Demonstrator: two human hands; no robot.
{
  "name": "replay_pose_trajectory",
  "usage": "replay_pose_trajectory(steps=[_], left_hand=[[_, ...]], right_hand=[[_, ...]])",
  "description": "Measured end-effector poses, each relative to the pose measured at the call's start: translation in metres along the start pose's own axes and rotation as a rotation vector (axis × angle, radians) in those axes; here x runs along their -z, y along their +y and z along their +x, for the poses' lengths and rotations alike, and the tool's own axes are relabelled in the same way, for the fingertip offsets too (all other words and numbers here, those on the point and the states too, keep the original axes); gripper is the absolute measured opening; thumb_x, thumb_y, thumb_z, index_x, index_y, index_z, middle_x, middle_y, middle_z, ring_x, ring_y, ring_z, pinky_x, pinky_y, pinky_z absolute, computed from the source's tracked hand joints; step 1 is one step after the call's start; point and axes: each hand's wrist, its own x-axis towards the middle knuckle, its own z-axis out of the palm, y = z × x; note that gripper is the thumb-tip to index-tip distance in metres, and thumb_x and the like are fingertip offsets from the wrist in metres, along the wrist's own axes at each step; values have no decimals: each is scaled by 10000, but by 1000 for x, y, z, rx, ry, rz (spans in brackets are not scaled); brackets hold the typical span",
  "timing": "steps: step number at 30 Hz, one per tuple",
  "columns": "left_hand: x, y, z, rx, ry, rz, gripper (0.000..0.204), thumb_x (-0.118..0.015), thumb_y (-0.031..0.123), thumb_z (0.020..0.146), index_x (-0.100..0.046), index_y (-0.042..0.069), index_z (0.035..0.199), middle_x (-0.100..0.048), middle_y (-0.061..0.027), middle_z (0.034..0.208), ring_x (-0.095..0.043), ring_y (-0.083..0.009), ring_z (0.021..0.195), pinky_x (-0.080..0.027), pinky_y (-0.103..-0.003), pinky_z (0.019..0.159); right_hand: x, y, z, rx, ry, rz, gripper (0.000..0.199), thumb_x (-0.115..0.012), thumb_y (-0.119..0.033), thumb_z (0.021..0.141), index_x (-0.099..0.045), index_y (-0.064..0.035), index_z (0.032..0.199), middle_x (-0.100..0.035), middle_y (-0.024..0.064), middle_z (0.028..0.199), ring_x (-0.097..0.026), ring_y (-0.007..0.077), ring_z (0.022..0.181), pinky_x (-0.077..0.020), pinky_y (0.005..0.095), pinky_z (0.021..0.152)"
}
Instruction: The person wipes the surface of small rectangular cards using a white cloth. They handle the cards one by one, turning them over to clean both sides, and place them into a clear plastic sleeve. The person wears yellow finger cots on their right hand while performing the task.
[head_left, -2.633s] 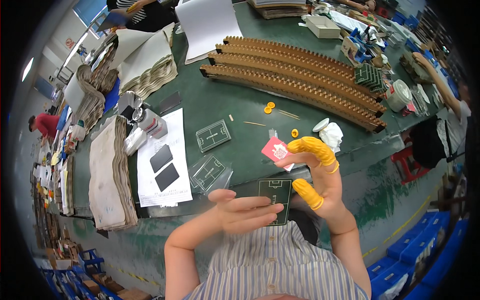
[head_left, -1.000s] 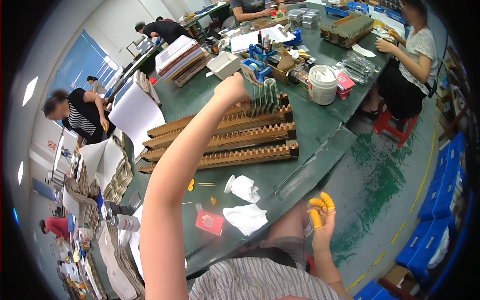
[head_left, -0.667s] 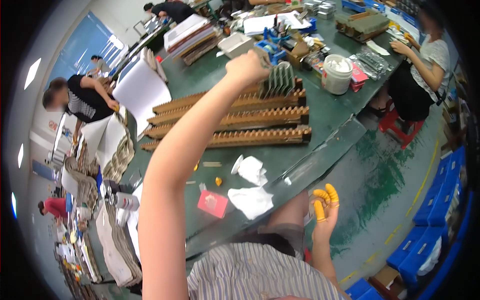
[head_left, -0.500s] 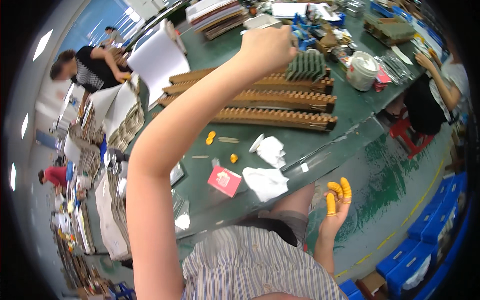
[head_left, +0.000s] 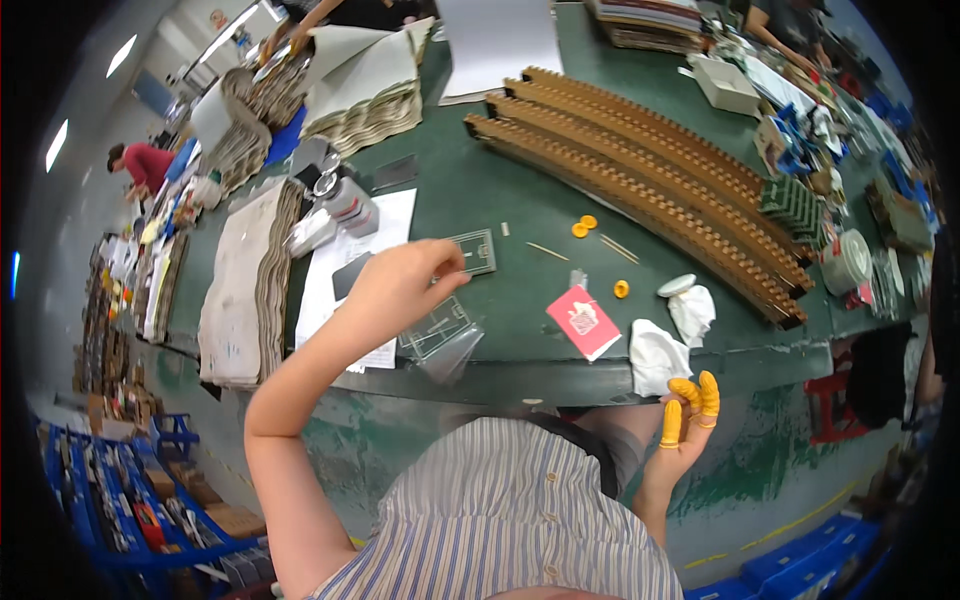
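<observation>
The green table (head_left: pixel 560 180) spreads before me. My left hand (head_left: pixel 398 282) curls over it; I can't tell whether its fingertips pinch anything. My right hand (head_left: pixel 686 425), by the near edge, has its fingers apart. Partly hidden behind my left hand lies a flat, dark-green plate (head_left: pixel 481 250), finely lined in white.

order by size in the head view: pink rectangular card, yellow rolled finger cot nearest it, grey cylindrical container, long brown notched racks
1. long brown notched racks
2. pink rectangular card and grey cylindrical container, too alike to rank
3. yellow rolled finger cot
</observation>
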Motion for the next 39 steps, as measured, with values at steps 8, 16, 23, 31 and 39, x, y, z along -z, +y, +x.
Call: replay_pose_trajectory(steps=[8,16,23,31,39], left_hand=[[-49,-51,-76,131,47,-107,600,-824,232,597,-507,26,1062,-533,-114,1002,-530,-308,954,-453,-381,803],[-77,-39,-102,240,310,-288,537,-787,217,669,-517,29,1092,-528,-101,1110,-578,-288,941,-490,-359,759],[-96,-43,-115,370,427,-394,565,-796,217,672,-525,23,1129,-521,-111,1197,-589,-292,1024,-521,-342,781],[-100,-52,-118,346,482,-399,716,-814,238,650,-454,15,1227,-473,-117,1265,-591,-287,1023,-529,-345,769],[-109,-54,-118,364,500,-484,764,-798,149,654,-401,-10,1287,-412,-168,1324,-509,-323,1153,-518,-350,839]], right_hand=[[-87,-18,8,95,-529,-301,478,-602,0,857,-433,-13,1304,-614,111,1039,-590,159,875,-454,295,837],[-202,-10,27,57,-943,-559,618,-653,-85,818,-359,-37,1360,-491,200,1224,-565,310,1042,-446,387,890],[-236,5,22,-158,-822,-659,609,-652,-78,818,-377,-59,1361,-515,192,1215,-596,249,988,-487,348,813],[-244,3,16,-175,-810,-634,565,-626,-56,847,-380,-54,1356,-623,148,1097,-634,200,899,-497,292,798],[-246,-5,6,-210,-786,-504,833,-671,14,781,-187,-95,1450,-574,135,1139,-625,209,980,-497,300,816]])
